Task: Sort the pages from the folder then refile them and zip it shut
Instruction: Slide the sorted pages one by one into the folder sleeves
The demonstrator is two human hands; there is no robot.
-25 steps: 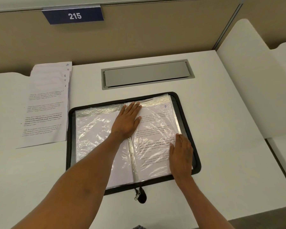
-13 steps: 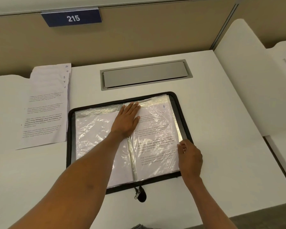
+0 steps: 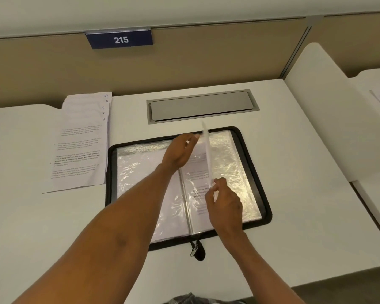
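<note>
The black zip folder [image 3: 110, 183] lies open flat on the white worktop [image 3: 305, 216], straight in front of the person, its clear pockets glinting over printed sheets on both halves. One plastic sleeve [image 3: 207, 150] stands lifted above the right half, seen nearly edge-on and leaning a little toward the spine. The right hand [image 3: 225, 207] holds it at its near end, thumb and fingers pinched together on the edge. The left hand [image 3: 180, 152] reaches across the spine toward the far end of that sleeve, its fingers stretched out almost straight and a little apart; the tips are blurred, so I cannot tell whether they touch the sleeve or stop just beside it. The zip pull [image 3: 194, 251] hangs off the folder's near edge by the spine. To the left of the folder, just beside it, lies a stack of pages [image 3: 81, 145], fanned so that handwritten numbers 10, 9, 8, 7 and 6 show down the upper right corners. Beyond the folder a grey hatch [image 3: 202, 106] is set in the worktop, and a blue plate [image 3: 120, 39] reading 215 sits on the beige partition behind.
</note>
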